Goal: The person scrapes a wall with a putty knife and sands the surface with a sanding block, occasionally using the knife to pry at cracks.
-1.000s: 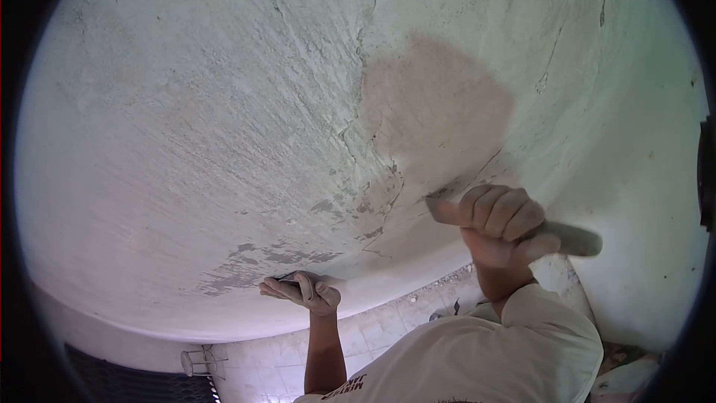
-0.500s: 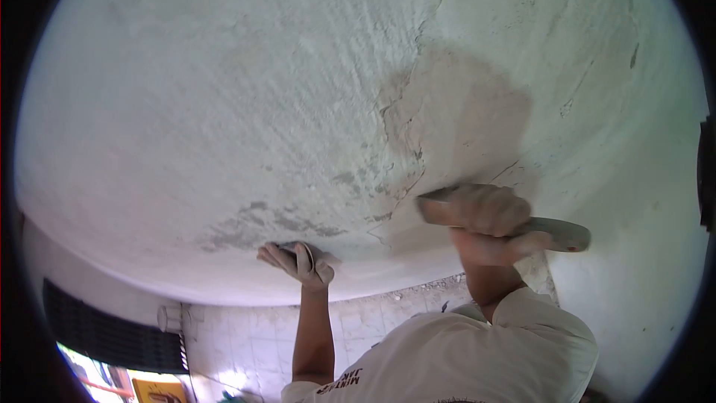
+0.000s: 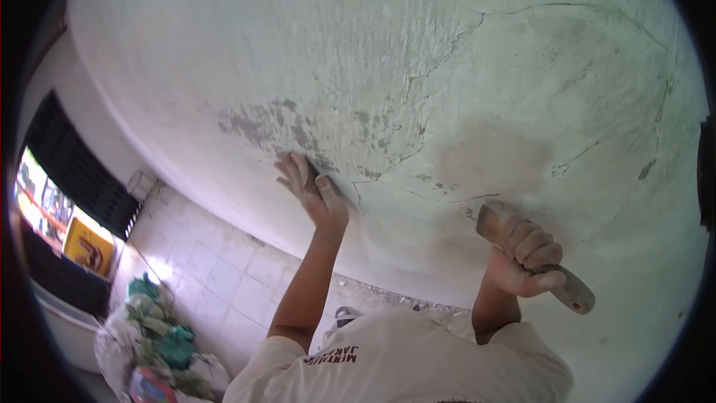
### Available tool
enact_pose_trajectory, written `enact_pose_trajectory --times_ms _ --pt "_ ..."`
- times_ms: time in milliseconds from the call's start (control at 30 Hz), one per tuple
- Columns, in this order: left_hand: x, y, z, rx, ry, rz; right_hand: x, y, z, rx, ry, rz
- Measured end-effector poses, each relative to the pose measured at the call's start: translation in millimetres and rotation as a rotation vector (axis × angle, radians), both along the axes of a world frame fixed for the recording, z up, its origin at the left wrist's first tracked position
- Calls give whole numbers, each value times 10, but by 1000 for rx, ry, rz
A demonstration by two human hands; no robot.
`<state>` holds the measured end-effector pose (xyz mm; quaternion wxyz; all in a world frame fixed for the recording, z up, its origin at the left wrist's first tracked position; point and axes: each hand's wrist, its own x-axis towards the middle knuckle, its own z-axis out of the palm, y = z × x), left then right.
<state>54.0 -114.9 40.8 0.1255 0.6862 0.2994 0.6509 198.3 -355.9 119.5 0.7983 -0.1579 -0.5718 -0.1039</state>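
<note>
the right hand point(image 3: 526, 257), at the lower right of the frame, is closed in a full fist around the handle of a scraper point(image 3: 491, 224). all four fingers wrap over the handle and the thumb lies along its underside. the scraper's flat blade sticks out of the top of the fist toward the upper left, and its edge lies against the wall point(image 3: 418, 67). the rounded butt of the handle pokes out below the fist toward the lower right.

the left hand point(image 3: 313, 190), just left of centre, is spread open with its palm flat on the wall and its fingers stretched out close together, pointing up and left. a thin dark edge shows beside the fingertips, but it is too small to tell whether anything lies under the hand. the fingertips rest at the lower edge of a band of grey bare patches point(image 3: 261, 123) where the pale coating is gone.

a thin crack point(image 3: 440, 195) runs across the wall between the two hands, which are well apart. a dull brownish patch point(image 3: 492, 157) lies just above the scraper blade.

both forearms rise from a white shirt point(image 3: 403, 366) at the bottom edge. at the lower left are a tiled floor point(image 3: 216, 269), a heap of bags point(image 3: 156, 336) and a dark window grille point(image 3: 74, 172).
</note>
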Motion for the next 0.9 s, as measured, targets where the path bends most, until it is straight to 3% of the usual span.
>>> enact_pose_trajectory --times_ms 200,267,333,433,500,533,633,900 --pt "494 -551 376 -8 -96 -34 310 -428 -121 -31 27 67" --pt "872 -895 45 198 -65 -124 391 -522 -145 -33 48 81" --pt "1004 -1383 -211 249 380 -259 446 -561 -129 -20 64 37" --pt "1001 -1262 -264 581 519 -93 538 -631 -106 -22 54 9" --pt "861 -1019 -67 618 403 -54 605 -649 -96 -23 32 12" --pt "822 -815 -11 529 355 99 626 -665 -104 -24 24 18" --pt "442 -369 361 227 -9 49 555 -627 -120 -33 2 49" --pt "378 -269 339 283 -3 34 42 138 82 134 -238 36"
